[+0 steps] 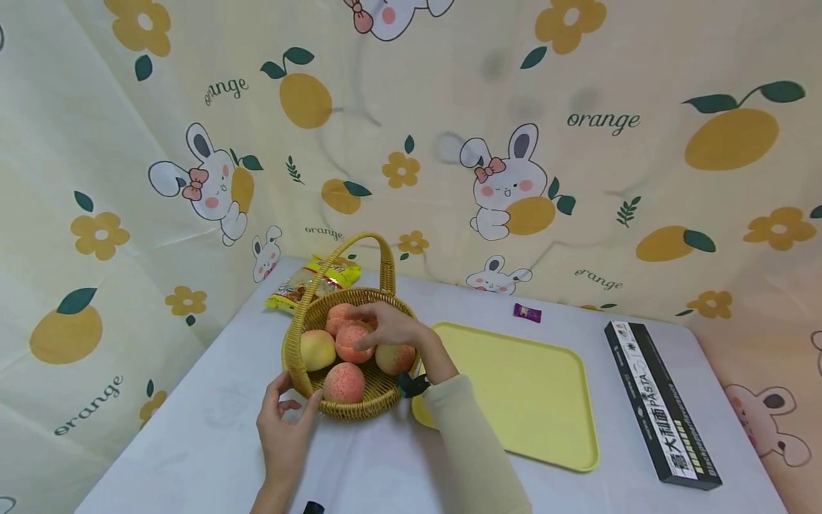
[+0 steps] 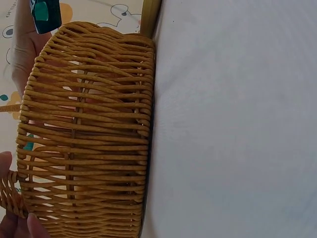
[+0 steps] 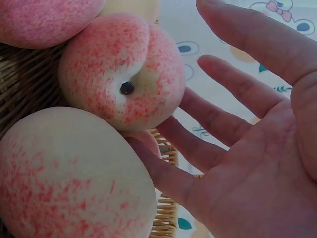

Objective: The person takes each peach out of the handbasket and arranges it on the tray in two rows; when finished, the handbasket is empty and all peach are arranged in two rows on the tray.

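Pale sleeve (image 1: 478, 446) at four o'clock of the wicker basket (image 1: 369, 410), right hand (image 1: 388, 325) empty, loosely spread beside a pink peach (image 1: 349, 341) inside, left hand (image 1: 282, 428) pinching the handle base (image 1: 297, 368) at eight, bench (image 1: 218, 428) beneath.

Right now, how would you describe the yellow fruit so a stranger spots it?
Left of the yellow tray stands a wicker basket. Inside it, beside the handle's near end, sits the yellow fruit, visibly yellower than its pink-flushed neighbours.
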`<state>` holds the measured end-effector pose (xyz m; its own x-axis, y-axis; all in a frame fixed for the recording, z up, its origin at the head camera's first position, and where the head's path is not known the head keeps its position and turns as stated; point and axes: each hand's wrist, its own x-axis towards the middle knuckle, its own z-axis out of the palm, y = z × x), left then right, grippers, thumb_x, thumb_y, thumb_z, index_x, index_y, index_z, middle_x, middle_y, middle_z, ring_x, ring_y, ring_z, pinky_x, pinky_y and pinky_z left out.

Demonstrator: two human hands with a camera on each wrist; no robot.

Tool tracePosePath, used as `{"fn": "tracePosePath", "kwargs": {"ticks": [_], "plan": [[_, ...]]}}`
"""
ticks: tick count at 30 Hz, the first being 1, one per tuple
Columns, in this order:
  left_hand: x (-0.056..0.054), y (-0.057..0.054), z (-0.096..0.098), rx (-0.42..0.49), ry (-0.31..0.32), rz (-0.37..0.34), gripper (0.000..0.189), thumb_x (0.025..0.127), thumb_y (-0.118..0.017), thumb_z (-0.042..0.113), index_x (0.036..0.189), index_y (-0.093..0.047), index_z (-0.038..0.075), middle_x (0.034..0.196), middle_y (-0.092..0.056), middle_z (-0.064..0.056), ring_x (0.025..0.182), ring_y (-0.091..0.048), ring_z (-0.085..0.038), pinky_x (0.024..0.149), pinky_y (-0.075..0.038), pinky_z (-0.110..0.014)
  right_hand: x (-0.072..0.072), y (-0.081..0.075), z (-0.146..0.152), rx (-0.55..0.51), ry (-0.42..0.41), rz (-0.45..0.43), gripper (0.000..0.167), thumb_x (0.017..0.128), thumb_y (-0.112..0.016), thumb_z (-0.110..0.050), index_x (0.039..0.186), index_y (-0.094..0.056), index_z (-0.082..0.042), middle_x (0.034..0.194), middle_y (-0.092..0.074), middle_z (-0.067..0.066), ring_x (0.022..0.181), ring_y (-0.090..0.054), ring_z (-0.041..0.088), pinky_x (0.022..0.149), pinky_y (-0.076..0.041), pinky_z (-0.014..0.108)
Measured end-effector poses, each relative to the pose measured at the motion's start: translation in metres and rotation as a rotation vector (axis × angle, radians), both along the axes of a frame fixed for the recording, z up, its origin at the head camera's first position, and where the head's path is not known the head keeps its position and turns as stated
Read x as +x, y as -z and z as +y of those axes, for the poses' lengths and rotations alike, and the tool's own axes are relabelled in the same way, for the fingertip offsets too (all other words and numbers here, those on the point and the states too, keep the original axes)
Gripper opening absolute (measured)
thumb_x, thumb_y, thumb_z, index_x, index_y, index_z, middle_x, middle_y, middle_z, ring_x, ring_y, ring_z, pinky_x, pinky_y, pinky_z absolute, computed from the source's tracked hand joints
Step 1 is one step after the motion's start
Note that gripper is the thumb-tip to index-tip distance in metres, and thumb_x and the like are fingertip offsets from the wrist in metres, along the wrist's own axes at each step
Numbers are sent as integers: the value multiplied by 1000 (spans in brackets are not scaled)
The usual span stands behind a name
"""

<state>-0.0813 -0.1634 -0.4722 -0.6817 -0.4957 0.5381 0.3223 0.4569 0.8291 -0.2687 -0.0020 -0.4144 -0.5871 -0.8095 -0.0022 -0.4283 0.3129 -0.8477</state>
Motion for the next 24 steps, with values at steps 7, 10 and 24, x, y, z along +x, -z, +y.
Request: {"fn": "tracePosePath", "kwargs": {"ticks": [7, 10, 24], "plan": [[0, 0, 0, 20, 3, -20, 52, 75, -81, -12, 122, -58, -12, 111, -64, -18, 101, -54, -8, 67, -46, -20, -3, 5, -7, 51, 24, 33, 58, 85, -79, -8, 138, -56, 1, 138, -58, 11, 123, -55, 24, 100, -47, 35], [0, 0, 1, 23, 1, -31, 52, 75, -81, -11, 122, -58, -12, 111, -63, -16, 100, -54, -9, 67, -46, -20, -5, 8, -9, 78, 43, 43, 57, 84, -80, -9, 137, -58, -2, 136, -61, 8, 117, -58, 18, 95, -48, 28], [0, 1, 1, 19, 0, -10, 51, 75, -80, -13, 121, -58, -12, 109, -63, -12, 99, -55, -11, 66, -46, -20, -7, 14, -13, 165, 90, 126, 53, 83, -80, -13, 133, -63, -9, 131, -63, 7, 118, -58, 21, 100, -46, 32]]}}
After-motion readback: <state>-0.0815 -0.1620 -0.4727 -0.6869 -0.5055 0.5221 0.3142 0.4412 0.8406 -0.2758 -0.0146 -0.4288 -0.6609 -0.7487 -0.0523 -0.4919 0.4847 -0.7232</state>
